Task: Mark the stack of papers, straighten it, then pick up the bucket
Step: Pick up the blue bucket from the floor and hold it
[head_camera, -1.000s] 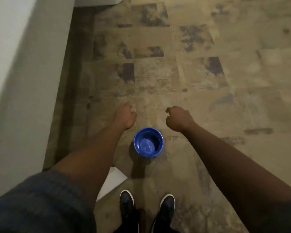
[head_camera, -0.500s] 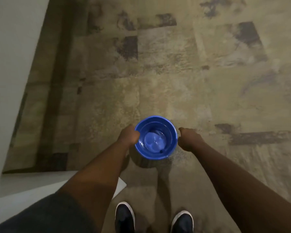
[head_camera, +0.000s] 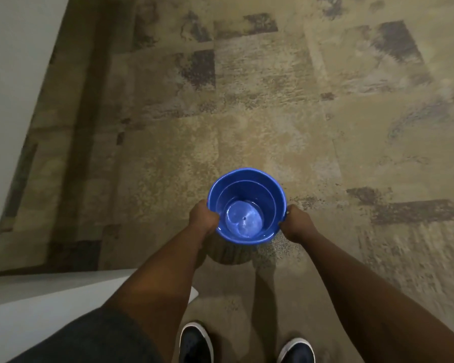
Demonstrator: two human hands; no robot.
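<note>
Patchy tan-and-grey carpet (head_camera: 273,132) fills the view, dim light throughout. Half a second ago our hands were just closing on the blue bucket (head_camera: 247,205); one second ago they hung above it, apart. Now the left hand (head_camera: 203,218) curls over the near-left rim and the right hand (head_camera: 298,224) grips the right rim; both grips are closed on the bucket. It appears larger and throws a round shadow on the carpet beneath, so we judge it lifted clear of the floor. That would put the last step of the task in hand. The paper stack is not in view.

Surroundings: white desk (head_camera: 37,305) corner at lower left, near the left forearm; pale wall (head_camera: 16,74) at upper left; our two dark shoes (head_camera: 195,344) below. Nothing stands between bucket and body. The bucket looks empty, though its shiny bottom makes that uncertain.
</note>
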